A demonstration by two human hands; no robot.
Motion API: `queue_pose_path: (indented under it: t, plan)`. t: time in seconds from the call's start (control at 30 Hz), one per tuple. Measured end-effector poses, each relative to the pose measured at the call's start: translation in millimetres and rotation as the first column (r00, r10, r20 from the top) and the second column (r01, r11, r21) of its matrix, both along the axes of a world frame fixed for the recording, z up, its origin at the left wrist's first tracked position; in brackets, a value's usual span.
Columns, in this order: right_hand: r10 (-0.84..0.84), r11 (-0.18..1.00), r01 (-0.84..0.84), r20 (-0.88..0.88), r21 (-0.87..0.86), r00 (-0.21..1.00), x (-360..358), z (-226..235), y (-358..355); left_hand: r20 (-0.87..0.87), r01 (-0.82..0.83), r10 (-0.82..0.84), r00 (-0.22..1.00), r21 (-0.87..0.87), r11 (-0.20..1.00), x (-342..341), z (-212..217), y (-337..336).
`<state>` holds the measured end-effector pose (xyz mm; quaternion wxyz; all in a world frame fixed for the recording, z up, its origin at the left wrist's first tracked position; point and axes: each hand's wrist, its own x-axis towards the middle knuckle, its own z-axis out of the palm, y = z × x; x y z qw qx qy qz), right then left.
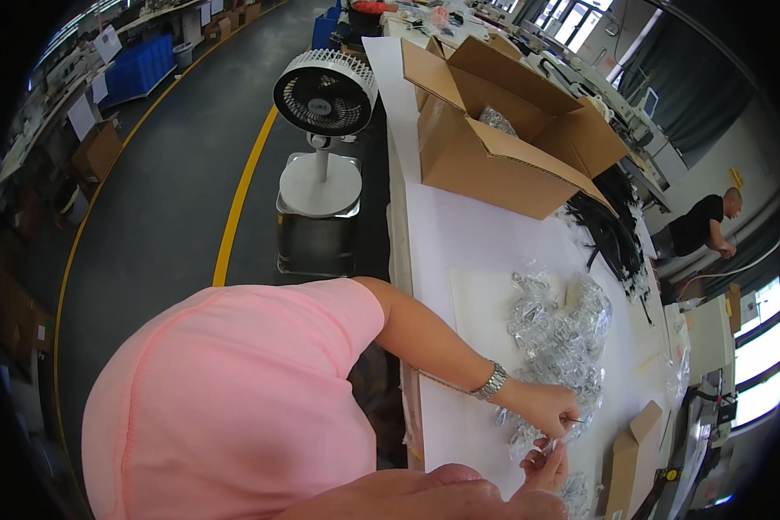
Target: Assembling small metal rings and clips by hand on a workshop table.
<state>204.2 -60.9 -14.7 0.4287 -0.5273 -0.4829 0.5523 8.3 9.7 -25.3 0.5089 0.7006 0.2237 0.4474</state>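
Note:
My left hand, with a silver watch on its wrist, is closed over the heap. A thin dark sliver sticks out by its fingers; its kind is too small to tell. Just below, my right hand has its fingers curled together by a bit of clear plastic. What they pinch is not plain. Beside both hands lies a heap of small clear plastic bags with shiny silvery pieces, on a white-covered table. More clear bags lie near my right hand.
A large open cardboard box stands farther up the table, with black straps beside it. A smaller open carton stands to the right. A fan stands left of the table. Another person is at far right.

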Motion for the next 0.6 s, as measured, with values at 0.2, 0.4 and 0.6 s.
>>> queue_pose_path:
  t: [0.2,0.4,0.6]
  plan:
    - [-0.133,0.944,-0.048,0.509,0.327,0.851,-12,-9,-12,-0.02,-0.062,0.062,0.998,0.005,0.998,8,-1,-9]
    - [-0.27,0.879,-0.09,0.645,0.468,0.715,-4,-18,-13,0.096,0.079,-0.063,0.993,-0.179,0.981,2,8,-10]
    - [-0.088,0.946,-0.02,0.315,0.324,0.945,34,-23,2,0.131,0.045,-0.014,0.991,-0.24,0.97,-15,10,9]
